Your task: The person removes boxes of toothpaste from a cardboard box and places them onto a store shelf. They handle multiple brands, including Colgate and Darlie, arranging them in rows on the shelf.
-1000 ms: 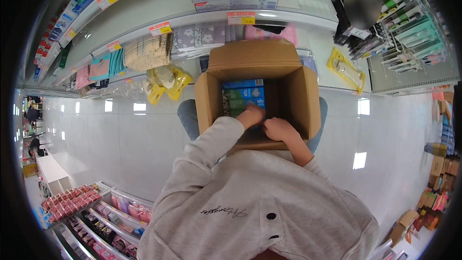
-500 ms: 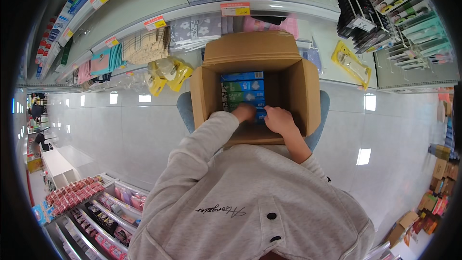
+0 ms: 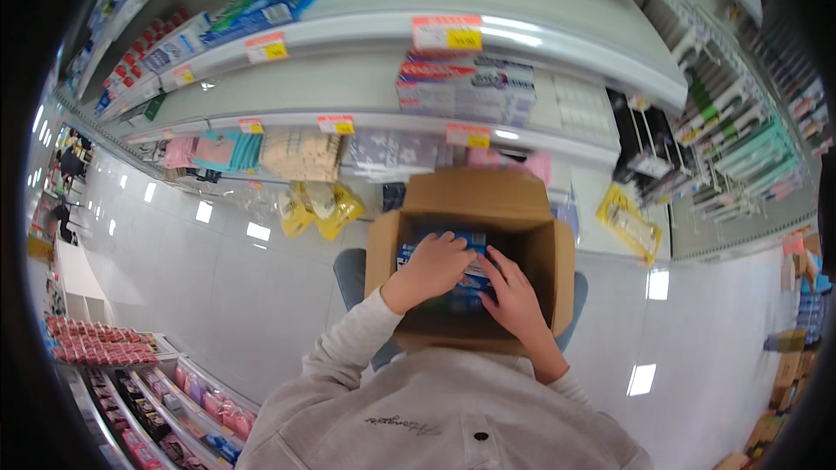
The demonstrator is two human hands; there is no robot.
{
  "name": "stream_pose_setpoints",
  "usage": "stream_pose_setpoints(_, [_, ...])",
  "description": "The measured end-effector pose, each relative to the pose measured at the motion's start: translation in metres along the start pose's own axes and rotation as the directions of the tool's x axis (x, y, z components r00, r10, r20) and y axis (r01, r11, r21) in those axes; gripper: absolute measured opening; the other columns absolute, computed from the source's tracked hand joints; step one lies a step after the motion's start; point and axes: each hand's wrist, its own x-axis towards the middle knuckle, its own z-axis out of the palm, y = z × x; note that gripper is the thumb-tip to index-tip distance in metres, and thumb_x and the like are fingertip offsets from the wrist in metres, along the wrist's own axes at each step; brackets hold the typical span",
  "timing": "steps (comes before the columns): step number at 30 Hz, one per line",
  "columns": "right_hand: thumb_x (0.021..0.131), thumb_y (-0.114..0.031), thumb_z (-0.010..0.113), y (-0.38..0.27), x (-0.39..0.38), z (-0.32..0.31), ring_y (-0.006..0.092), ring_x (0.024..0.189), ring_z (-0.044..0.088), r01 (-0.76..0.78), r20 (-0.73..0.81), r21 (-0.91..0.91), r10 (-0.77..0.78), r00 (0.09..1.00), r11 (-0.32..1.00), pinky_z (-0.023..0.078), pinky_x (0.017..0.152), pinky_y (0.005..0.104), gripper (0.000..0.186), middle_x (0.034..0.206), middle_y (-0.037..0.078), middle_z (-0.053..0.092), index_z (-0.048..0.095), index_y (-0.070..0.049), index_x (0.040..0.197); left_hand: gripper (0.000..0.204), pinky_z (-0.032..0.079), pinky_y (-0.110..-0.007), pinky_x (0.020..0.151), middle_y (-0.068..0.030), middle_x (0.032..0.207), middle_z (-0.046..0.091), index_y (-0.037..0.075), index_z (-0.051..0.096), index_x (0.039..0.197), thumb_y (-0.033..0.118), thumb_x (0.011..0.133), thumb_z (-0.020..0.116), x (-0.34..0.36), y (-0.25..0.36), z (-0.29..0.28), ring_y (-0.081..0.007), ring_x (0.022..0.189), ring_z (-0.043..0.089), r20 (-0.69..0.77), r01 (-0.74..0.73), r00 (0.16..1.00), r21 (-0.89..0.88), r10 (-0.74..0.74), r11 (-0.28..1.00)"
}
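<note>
An open cardboard box [image 3: 564, 274] stands in front of my body, with its far flap raised. In its mouth is a small stack of blue toothpaste boxes [image 3: 475, 278], blurred and partly covered by my hands. My left hand [image 3: 435, 265] lies over the left part of the stack, its fingers curled onto the top. At the right end, my right hand [image 3: 514, 296] grips the stack with thumb and fingers apart on either side. Deeper in the cardboard box there are blurred blue-green shapes I cannot make out.
Beyond the box runs a shelf unit [image 3: 374, 30] with toothbrush or toothpaste cartons [image 3: 466, 91] on its middle level. Folded cloths [image 3: 300, 154] and yellow packs [image 3: 320, 209] sit lower. Hanging packs [image 3: 758, 157] fill the right rack. A blue-grey seat [image 3: 351, 270] shows beneath the box.
The view has tilted up, showing more shelf. Both hands have risen from inside the cardboard box, and a stack of toothpaste boxes is now between them.
</note>
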Motion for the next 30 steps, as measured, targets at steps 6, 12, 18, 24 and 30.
stream_pose_setpoints(6, [0.065, 0.001, 0.074, -0.034, 0.082, -0.069, 0.0327, 0.114, 0.059, 0.247, -0.237, -0.322, -0.33, 0.914, 0.914, 0.048, 0.097, 0.0456, 0.058, 0.123, 0.011, 0.059, 0.07, -0.011, 0.121, 0.043, 0.049, -0.041, 0.088, -0.0044, 0.107, 0.062, 0.01, 0.066, 0.119, 0.017, 0.078, 0.077, -0.02, 0.007, -0.128, -0.0261, 0.101, 0.058, -0.429, -0.019, 0.902, 0.058, 0.042, 0.998])
stream_pose_setpoints(12, [0.063, 0.006, 0.074, -0.063, 0.181, -0.167, 0.0345, 0.106, 0.062, 0.258, -0.437, -0.538, -0.527, 0.729, 0.803, 0.05, 0.091, 0.0452, 0.072, 0.118, 0.015, 0.064, 0.062, -0.007, 0.133, 0.041, 0.048, -0.043, 0.095, -0.0136, 0.123, 0.064, 0.005, 0.066, 0.117, 0.004, 0.076, 0.072, -0.048, -0.007, -0.226, -0.0332, 0.111, 0.06, -0.873, -0.022, 0.46, 0.172, 0.162, 0.985])
stream_pose_setpoints(18, [0.081, -0.008, 0.074, -0.101, 0.312, -0.207, 0.0359, 0.104, 0.064, 0.268, -0.415, -0.518, -0.513, 0.751, 0.812, 0.053, 0.085, 0.0413, 0.059, 0.118, 0.017, 0.065, 0.058, -0.012, 0.138, 0.032, 0.041, -0.049, 0.103, -0.0145, 0.119, 0.065, 0.004, 0.064, 0.114, 0.012, 0.084, 0.069, -0.018, -0.135, -0.279, -0.0336, 0.114, 0.059, -0.969, 0.182, 0.189, 0.196, 0.161, 0.964])
stream_pose_setpoints(24, [0.077, -0.025, 0.079, -0.119, 0.475, -0.194, 0.0344, 0.109, 0.065, 0.093, -0.261, -0.594, -0.3, 0.918, 0.799, 0.052, 0.093, 0.044, 0.058, 0.121, 0.013, 0.067, 0.062, -0.015, 0.131, 0.033, 0.031, -0.055, 0.111, -0.0115, 0.115, 0.065, 0.003, 0.066, 0.112, 0.028, 0.09, 0.067, 0.037, -0.187, -0.266, -0.03, 0.113, 0.057, -0.974, 0.406, 0.169, 0.207, 0.149, 0.89])
stream_pose_setpoints(30, [0.075, -0.029, 0.082, -0.122, 0.588, -0.131, 0.0349, 0.122, 0.058, 0.146, -0.366, -0.625, -0.453, 0.813, 0.767, 0.048, 0.101, 0.0452, 0.061, 0.129, 0.017, 0.063, 0.062, -0.009, 0.129, 0.025, 0.031, -0.054, 0.11, -0.0088, 0.108, 0.066, 0.004, 0.068, 0.104, 0.025, 0.09, 0.066, 0.036, -0.197, -0.265, -0.0277, 0.107, 0.058, -0.99, 0.407, 0.134, 0.096, 0.044, 0.909])
